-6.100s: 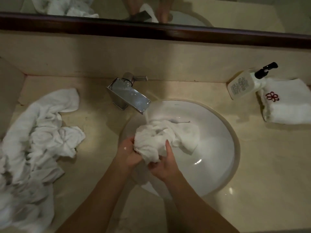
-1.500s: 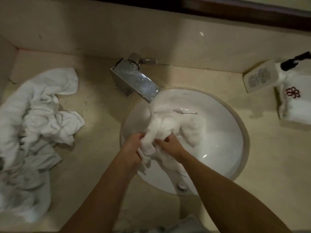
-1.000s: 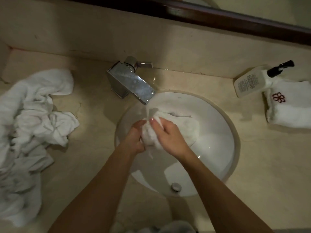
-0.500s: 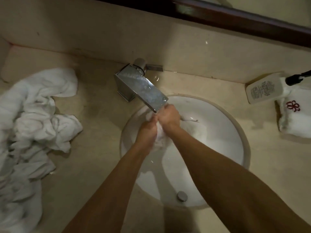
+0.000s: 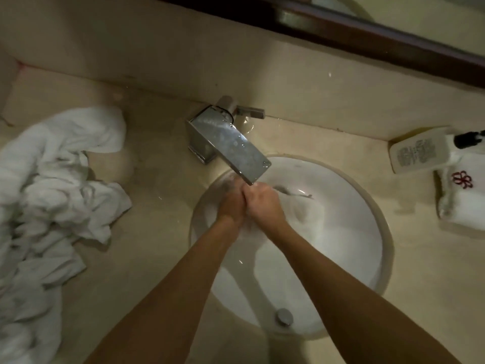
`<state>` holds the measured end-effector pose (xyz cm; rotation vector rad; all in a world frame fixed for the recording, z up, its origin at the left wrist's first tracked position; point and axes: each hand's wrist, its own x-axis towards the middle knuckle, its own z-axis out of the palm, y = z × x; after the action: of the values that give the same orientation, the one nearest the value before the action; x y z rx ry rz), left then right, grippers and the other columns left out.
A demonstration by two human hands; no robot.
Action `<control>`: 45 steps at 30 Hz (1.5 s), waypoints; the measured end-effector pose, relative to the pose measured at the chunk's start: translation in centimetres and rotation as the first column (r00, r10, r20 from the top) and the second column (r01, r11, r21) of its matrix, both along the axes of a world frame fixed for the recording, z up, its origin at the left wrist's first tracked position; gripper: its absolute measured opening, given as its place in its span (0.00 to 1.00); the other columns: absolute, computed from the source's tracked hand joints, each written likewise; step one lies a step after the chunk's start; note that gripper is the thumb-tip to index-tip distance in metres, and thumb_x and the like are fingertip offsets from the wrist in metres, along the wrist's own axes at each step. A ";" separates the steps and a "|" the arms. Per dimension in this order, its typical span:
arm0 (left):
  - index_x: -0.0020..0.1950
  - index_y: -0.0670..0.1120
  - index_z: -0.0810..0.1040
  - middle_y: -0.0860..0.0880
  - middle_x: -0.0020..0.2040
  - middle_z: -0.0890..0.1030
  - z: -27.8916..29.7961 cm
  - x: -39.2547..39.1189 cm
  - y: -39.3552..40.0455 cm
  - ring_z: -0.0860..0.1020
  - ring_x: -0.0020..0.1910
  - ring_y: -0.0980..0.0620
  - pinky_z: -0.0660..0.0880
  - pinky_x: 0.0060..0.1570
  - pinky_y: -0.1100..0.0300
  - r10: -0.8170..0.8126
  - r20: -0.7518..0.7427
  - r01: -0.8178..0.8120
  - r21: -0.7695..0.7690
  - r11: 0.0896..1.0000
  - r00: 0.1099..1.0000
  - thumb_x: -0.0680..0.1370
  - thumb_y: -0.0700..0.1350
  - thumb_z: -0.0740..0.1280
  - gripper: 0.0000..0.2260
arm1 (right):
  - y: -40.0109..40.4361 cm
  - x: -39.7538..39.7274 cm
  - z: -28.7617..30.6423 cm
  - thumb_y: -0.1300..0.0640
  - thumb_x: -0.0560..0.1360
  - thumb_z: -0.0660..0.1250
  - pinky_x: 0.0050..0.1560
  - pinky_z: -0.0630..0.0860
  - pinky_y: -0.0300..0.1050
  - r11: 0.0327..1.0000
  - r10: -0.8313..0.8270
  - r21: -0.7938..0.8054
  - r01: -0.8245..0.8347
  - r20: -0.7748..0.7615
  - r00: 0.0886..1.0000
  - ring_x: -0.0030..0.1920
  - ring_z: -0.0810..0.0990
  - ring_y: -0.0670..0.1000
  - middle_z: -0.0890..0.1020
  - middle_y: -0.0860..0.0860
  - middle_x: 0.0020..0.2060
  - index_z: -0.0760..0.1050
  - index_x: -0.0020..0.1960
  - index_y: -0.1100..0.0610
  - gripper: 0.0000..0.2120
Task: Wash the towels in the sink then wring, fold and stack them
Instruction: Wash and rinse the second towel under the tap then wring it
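Change: both hands have moved up under the faucet (image 5: 231,147) spout since half a second ago, bunching the towel small between them.
Left hand (image 5: 231,203): fingers curled, gripping the wet towel (image 5: 301,214); knuckles touching the right hand.
Right hand (image 5: 265,202): curled over the same towel, pressed against the left.
Towel: mostly hidden beneath the hands, a loose part trailing right of them in the sink (image 5: 378,208).
Meaning: likely scrubbing or rinsing; wringing not yet begun.
Waiting pile (image 5: 52,195): crumpled on the tabletop (image 5: 157,232), well left of the hands.
Folded towel (image 5: 462,203): far right, beside the soap bottle (image 5: 417,153).
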<state>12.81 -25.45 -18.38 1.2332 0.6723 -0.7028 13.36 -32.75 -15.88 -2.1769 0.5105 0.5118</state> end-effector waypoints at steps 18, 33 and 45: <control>0.65 0.39 0.73 0.42 0.56 0.77 1.7 -0.1 1.4 0.73 0.60 0.48 0.72 0.56 0.57 0.063 -0.088 -0.057 0.072 0.996 0.994 0.85 0.48 0.52 0.18 | 2.0 -0.7 0.7 0.49 0.78 0.61 0.43 0.75 0.45 0.954 -0.127 0.261 0.150 -0.102 0.987 0.37 0.77 0.51 0.79 0.52 0.34 0.77 0.39 0.57 0.15; 0.48 0.41 0.81 0.42 0.40 0.83 0.9 -4.3 3.2 0.82 0.37 0.44 0.79 0.41 0.52 0.235 -0.297 -0.277 -0.110 0.955 0.926 0.79 0.45 0.60 0.12 | -6.2 -10.0 -1.5 0.69 0.71 0.52 0.55 0.79 0.54 0.263 -0.506 0.640 0.722 -0.546 0.668 0.51 0.83 0.58 0.83 0.62 0.51 0.75 0.62 0.65 0.23; 0.55 0.44 0.80 0.48 0.52 0.83 4.4 -5.3 4.2 0.82 0.49 0.52 0.78 0.47 0.58 -0.128 0.402 0.005 0.291 0.957 0.907 0.68 0.50 0.70 0.19 | -3.5 -6.5 4.8 0.57 0.77 0.70 0.60 0.78 0.63 0.799 -0.382 0.501 0.334 -0.006 0.924 0.52 0.85 0.59 0.86 0.59 0.48 0.82 0.54 0.62 0.09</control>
<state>7.49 -21.23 -13.98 1.6204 0.3798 -0.3810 6.83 -36.29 -11.07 -1.5534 0.6436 0.2834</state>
